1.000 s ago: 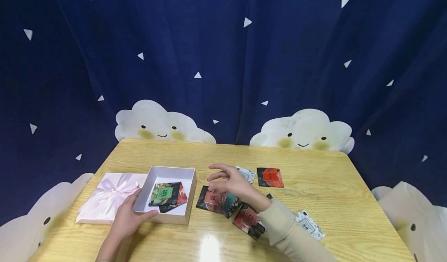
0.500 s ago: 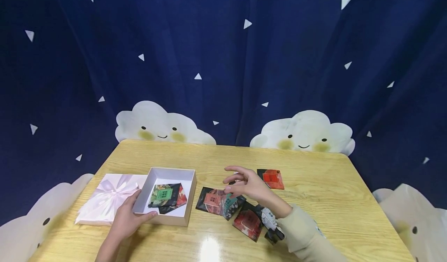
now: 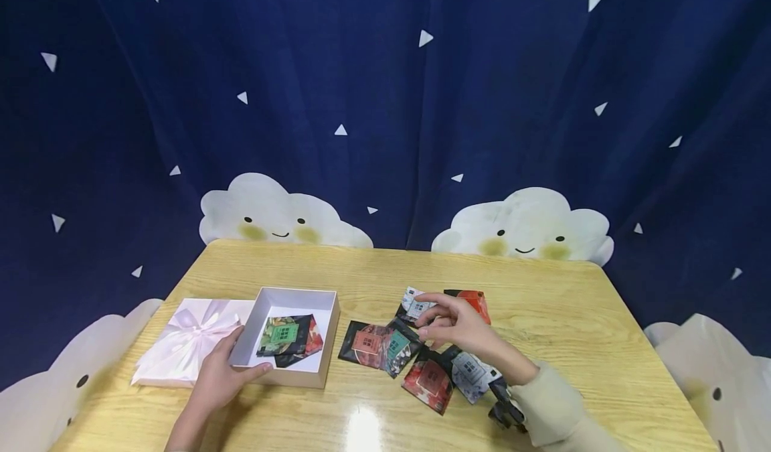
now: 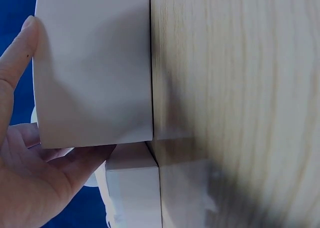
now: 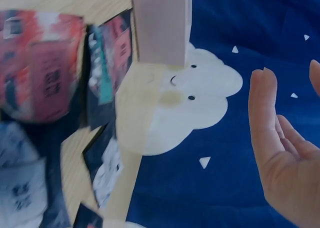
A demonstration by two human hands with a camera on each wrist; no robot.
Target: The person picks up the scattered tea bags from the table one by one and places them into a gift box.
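My left hand [image 3: 218, 375] holds the near left corner of a pale open box [image 3: 295, 375], thumb along the front rim and fingers down the left side. Inside the box lie a green-labelled sachet [image 3: 282, 333] and a red and black one partly under it. My right hand [image 3: 464, 328] hovers over the sachets on the table, its fingers loosely bent with nothing between them. Around it are a white-patterned sachet [image 3: 411, 303], a teal-labelled one [image 3: 397, 350], a red one [image 3: 429, 382] and a grey-white one [image 3: 470, 375]. A pink-labelled sachet [image 3: 360, 342] lies beside the box.
A pink lid [image 3: 181, 355] with a ribbon bow sits against the box's left side. Farther back, a red and black sachet [image 3: 478, 301] is partly covered by my right hand. Behind the wooden table [image 3: 572, 318] hangs a dark blue curtain [image 3: 385, 104].
My right hand has moved rightward from near the box to over the sachets, uncovering the teal-labelled and white-patterned ones. The left hand and the box have stayed put.
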